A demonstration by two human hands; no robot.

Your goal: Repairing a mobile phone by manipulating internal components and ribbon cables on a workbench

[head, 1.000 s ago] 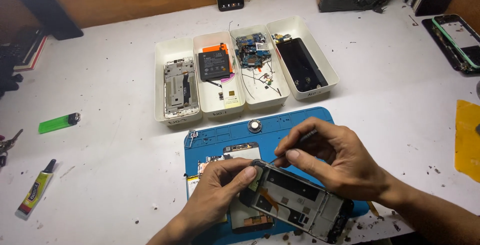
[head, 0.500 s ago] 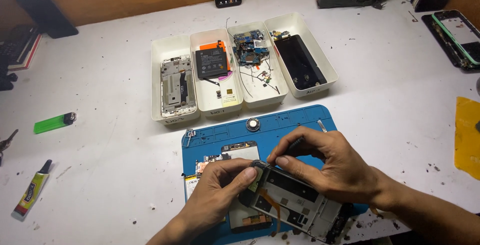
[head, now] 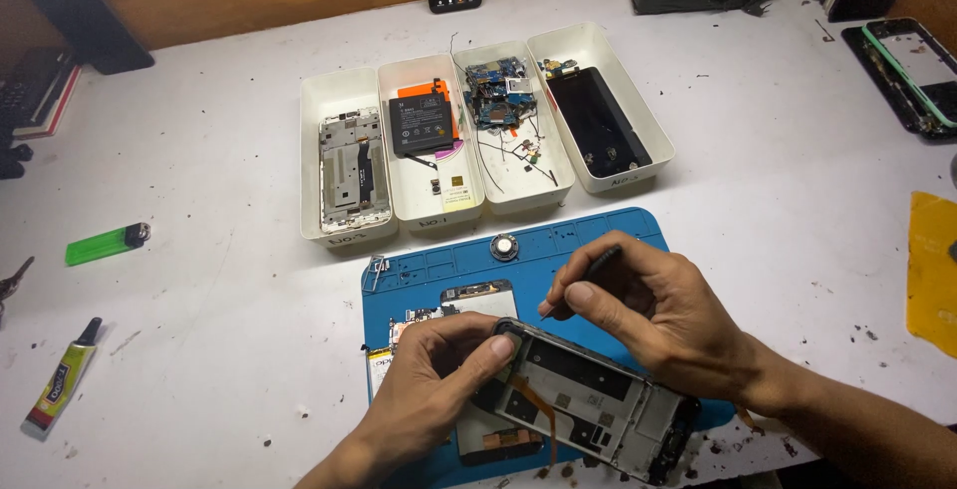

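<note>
Shifted slightly left: right hand (head: 653,315), fingers clamped on a dark tool (head: 588,270). Left hand (head: 439,389) fingers clamped on phone frame (head: 588,404), lower centre, over blue mat (head: 598,235).

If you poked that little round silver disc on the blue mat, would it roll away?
The small round silver disc lies flat on the blue mat, so it would probably slide, not roll. It looks tiny, likely very light. The mat looks rubbery and may grip it.

The opened phone frame (head: 588,404) is looking like matt dark plastic with dull metal plates, sitting on a smooth rubbery blue mat (head: 558,250). The white trays (head: 344,240) are showing glossy plastic; the tabletop (head: 199,180) is looking scuffed, matt white.
</note>
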